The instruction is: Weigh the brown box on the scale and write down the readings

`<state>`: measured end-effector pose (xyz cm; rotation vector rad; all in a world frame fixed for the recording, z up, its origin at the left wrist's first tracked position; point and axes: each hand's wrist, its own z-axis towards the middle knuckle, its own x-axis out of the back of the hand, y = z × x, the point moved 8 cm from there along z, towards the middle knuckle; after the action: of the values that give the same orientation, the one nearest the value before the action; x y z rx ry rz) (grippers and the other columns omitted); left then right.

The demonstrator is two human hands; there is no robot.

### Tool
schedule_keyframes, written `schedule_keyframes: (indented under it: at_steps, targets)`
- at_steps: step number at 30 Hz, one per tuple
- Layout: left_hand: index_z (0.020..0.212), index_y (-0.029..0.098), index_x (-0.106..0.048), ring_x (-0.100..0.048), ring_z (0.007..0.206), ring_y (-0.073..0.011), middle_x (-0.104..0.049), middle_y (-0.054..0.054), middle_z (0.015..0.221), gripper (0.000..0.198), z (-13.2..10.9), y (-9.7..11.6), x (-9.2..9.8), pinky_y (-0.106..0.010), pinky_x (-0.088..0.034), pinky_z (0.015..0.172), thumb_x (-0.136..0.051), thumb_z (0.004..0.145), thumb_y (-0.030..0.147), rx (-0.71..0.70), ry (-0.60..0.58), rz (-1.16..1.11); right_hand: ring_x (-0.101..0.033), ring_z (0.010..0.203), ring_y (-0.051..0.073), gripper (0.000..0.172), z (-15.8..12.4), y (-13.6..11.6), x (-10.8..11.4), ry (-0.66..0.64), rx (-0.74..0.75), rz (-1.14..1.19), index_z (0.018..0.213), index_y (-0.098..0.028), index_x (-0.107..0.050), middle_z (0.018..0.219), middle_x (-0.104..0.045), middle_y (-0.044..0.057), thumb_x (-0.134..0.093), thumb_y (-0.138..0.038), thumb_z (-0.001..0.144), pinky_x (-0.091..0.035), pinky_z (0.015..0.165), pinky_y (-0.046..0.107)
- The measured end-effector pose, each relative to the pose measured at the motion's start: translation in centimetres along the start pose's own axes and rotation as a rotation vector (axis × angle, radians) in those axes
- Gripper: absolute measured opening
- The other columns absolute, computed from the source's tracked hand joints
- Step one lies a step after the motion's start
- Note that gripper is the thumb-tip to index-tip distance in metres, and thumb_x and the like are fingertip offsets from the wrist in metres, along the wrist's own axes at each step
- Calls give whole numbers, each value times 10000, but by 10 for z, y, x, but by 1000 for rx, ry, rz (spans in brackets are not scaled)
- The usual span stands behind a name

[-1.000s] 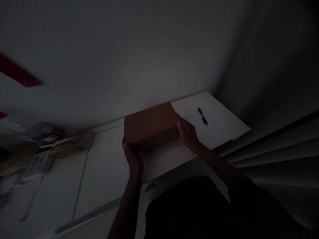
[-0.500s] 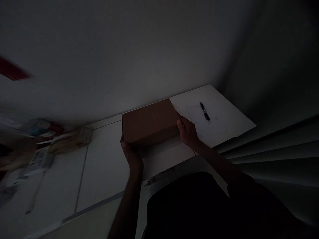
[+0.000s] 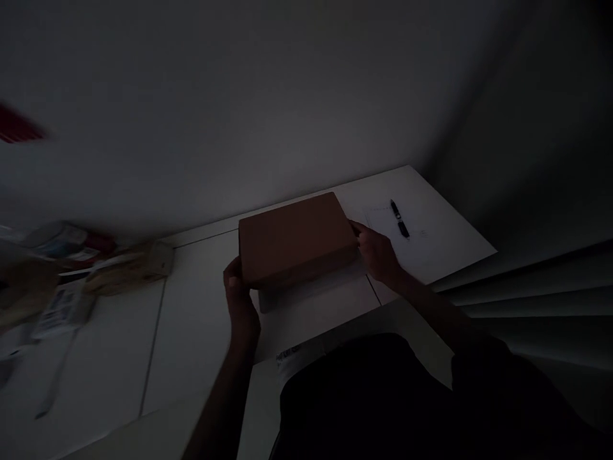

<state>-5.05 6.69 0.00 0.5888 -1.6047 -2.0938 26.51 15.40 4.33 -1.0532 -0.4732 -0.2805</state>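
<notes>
Cardboard box (image 3: 297,239) at a white table (image 3: 191,338), dim rm.

Bkgd.: a pale wall (image 3: 249,108) is rising behind the tabletop and, from where I'm standing, is filling most of the view. The table is running along the wall's foot, w/ dark seams dividing its top into panels. Dark folds (image 3: 550,294), material unclear, are hanging at the right side. The person's black clothing (image 3: 359,390) is showing at the near edge.

Ctr.: the box, plain brown, is occupying the space btwn the two hands, a long side facing the person. Can't tell whether its underside is touching the tabletop; shadow is hiding it.

Left side: a brown-paper item (image 3: 129,271) and a white labelled pack (image 3: 62,310), both blurry, are lying well apart from the box.

Hands: the R. hand (image 3: 380,259) is grasping the box's right end nr. the front corner, fingers & thumb. The L. hand (image 3: 242,310) is bending its fingers at the left end, thumb pointing up; can't tell if they're gripping.

Small items: a white sheet (image 3: 380,222) w/ faint marks is lying just beyond the R. hand; a black pen (image 3: 399,218) is resting on it.
</notes>
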Motion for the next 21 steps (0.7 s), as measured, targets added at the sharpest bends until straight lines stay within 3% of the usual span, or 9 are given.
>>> schedule_keyframes:
  at_steps: [3, 6, 10, 15, 21]
  targets:
    - [1095, 239, -667, -644, 1028, -219, -694, -51, 1099, 472, 19, 10, 8, -327, -502, 837, -596, 893, 659, -25, 30, 14, -719, 985, 229, 678, 16, 6, 16, 27, -44, 9, 1233, -215, -684, 1057, -764, 102, -215, -672, 1057, -566, 776, 354]
    - [989, 221, -611, -616, 820, -192, -647, -26, 891, 450, 45, 15, 11, -298, -469, 681, -626, 843, 647, -29, 56, 28, -594, 687, 167, 613, 40, 6, 25, 69, -53, -3, 975, -235, -638, 739, -618, 23, -212, -666, 1065, -463, 651, 310]
    - [890, 221, -512, -492, 640, -153, -541, 17, 731, 472, 78, 15, 5, -272, -384, 574, -633, 789, 666, -71, 51, 19, -476, 646, 149, 562, 74, 6, 20, 69, -29, 28, 793, -241, -487, 709, -504, 3, -227, -656, 1067, -408, 658, 315]
    - [829, 226, -458, -413, 612, -136, -500, 35, 692, 266, 100, -10, 7, -274, -324, 586, -617, 765, 430, -41, 152, 42, -426, 638, 146, 573, 96, 22, 9, 113, -111, 117, 741, -237, -428, 716, -458, 11, -253, -687, 1049, -366, 598, 303]
    - [771, 234, -489, -417, 592, -150, -491, 33, 658, 539, 98, -39, 12, -296, -327, 579, -724, 682, 711, 58, 163, 46, -268, 542, 119, 550, 78, 54, -4, 169, -285, 356, 722, -238, -413, 673, -364, -24, -442, -717, 991, -238, 503, 293]
